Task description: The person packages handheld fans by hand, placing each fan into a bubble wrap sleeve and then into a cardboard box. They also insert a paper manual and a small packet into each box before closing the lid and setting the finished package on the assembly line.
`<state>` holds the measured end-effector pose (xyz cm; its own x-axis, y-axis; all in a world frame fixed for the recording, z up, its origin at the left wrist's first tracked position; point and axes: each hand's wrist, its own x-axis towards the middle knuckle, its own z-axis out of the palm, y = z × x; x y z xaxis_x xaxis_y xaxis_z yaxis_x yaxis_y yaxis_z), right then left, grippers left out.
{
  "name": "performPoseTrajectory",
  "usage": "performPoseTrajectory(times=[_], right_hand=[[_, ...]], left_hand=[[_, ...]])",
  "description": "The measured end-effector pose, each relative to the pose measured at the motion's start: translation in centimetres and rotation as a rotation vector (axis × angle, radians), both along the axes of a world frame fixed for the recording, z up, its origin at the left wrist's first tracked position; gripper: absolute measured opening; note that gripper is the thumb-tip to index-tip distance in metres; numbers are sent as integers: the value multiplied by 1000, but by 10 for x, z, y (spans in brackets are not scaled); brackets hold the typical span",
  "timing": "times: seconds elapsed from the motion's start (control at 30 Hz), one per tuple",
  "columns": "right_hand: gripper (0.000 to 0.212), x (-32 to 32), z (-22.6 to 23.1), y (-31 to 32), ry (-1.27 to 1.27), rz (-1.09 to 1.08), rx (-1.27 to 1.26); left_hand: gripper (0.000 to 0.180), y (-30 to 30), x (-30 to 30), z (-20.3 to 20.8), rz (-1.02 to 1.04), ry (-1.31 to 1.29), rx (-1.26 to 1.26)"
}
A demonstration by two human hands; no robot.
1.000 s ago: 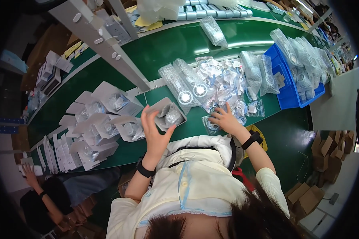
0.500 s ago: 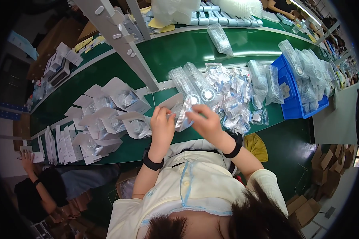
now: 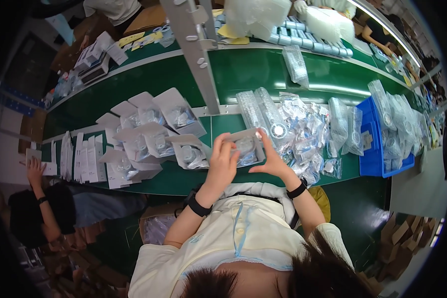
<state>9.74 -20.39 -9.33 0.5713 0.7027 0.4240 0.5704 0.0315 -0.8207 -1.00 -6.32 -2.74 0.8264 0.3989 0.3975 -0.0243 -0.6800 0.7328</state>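
While the left hand curls — the right hand splays.

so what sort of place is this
Probably a factory packing area: open white cardboard boxes stand grouped on a long green worktable, and clear bubble-wrapped packages are heaped in a blue plastic bin.

A packing workshop: green bench, open white boxes, bubble-wrapped goods, seemingly cardboard cartons in shadow.
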Motion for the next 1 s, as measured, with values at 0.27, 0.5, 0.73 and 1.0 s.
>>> performPoseTrajectory(times=[0.27,0.5,0.73,1.0], right_hand=[[91,0,-13,26,504,176,-136],[92,-29,-9,53,574,296,-114],[93,-17,-17,46,895,245,-137],[97,-8,-33,106,852,263,-159]], left_hand=[[55,42,-84,-41,333,-212,213],[52,48,-86,-95,459,49,-178],[37,38,-146,-58,485,266,-242],[28,62,-174,-108,756,78,-50]])
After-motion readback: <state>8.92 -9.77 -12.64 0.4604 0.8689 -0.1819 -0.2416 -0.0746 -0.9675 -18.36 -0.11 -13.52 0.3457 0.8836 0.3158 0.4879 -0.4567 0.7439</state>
